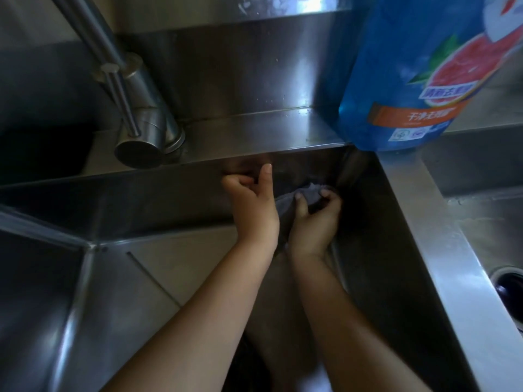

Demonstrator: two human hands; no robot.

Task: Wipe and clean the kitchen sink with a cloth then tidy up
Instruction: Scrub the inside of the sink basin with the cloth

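Both my arms reach down into the steel sink (158, 199), toward its far right corner. My right hand (314, 222) grips a grey cloth (285, 202) bunched against the sink's back wall. My left hand (252, 202) is just left of it, fingers curled with the thumb pointing up against the wall. Part of the cloth runs down between the two hands; whether the left hand holds it is hidden.
A steel tap (138, 108) stands on the ledge at the back left. A large blue detergent bottle (410, 72) sits on the back right corner of the rim. A second basin with a drain (506, 281) lies to the right of the divider.
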